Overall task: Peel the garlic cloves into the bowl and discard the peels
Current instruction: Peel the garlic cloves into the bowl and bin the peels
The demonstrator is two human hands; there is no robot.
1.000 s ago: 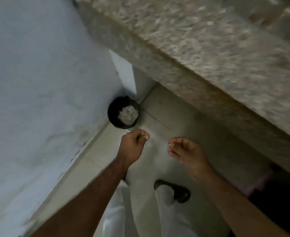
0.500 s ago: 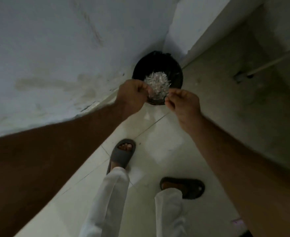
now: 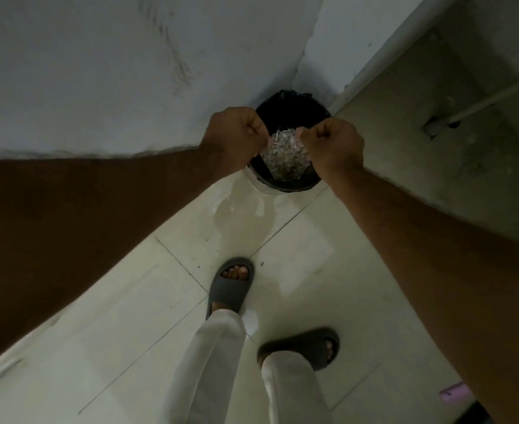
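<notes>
Holding both curled fists over the black bin (image 3: 289,101), left hand (image 3: 237,134) and right hand (image 3: 333,142) pinch peels (image 3: 285,151) above it; loose scraps may drift past its rim onto the floor (image 3: 298,255).

Person seen from above: bare forearms, white trousers, dark slide sandals.
Both arms bare to the frame edge, no sleeves, watch or rings visible on left hand (image 3: 235,131) or right hand (image 3: 333,142). Loose white trouser legs (image 3: 209,362) reach the ankles. Grey-dark open-toe slide sandals (image 3: 232,286), thick soles, toes showing; right one (image 3: 310,347) darker, in shadow.
</notes>
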